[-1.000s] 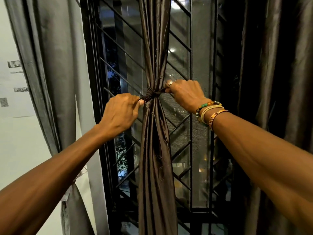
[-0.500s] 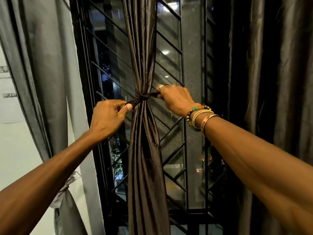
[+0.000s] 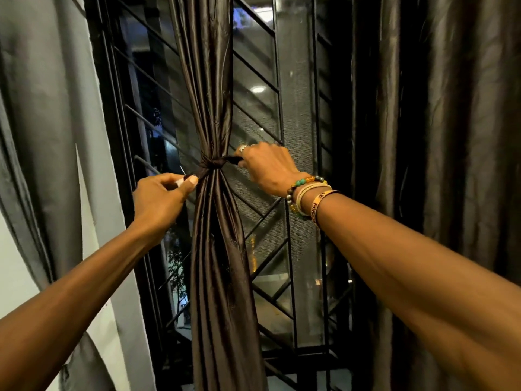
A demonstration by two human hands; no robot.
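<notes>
First-person view: two bare arms reach fwd to a window. Btwn the two grips hangs a shiny brown curtain (image 3: 218,263), bunched into a narrow column & cinched at its waist by a dark fabric tie (image 3: 214,164), knotted at the front.

The left grip (image 3: 160,198) is clamped on the tie's left tail: thumb & curled forefinger pinch it just left of the knot & slightly lower. The right grip (image 3: 267,167) is clamped on the other tail, fingers curled round it just right of the knot & a bit higher. It has a ring (image 3: 243,148) on one finger & beaded bracelets (image 3: 310,196) at the wrist. Both tails run taut, nearly straight out from the knot, so the tie sits centred btwn the grips, touching both.

Behind the grips is a black window grille (image 3: 255,71) w/ slanted bars, and glass reflecting ceiling lights. Well left of the left grip hangs a grey curtain (image 3: 50,122). Well right of the right grip a darker curtain (image 3: 451,136) hangs loose.

Step in hand, prob.: drawing the knot tight round the bunched curtain. The next move likely calls for an even outward pull from both grips, so the knot seats w/o sliding down the slick fabric. Then the tails need crossing for a 2nd throw or bow w/o letting tension drop, else the satin may spring open. The tails look short, so there's little length to spare.
</notes>
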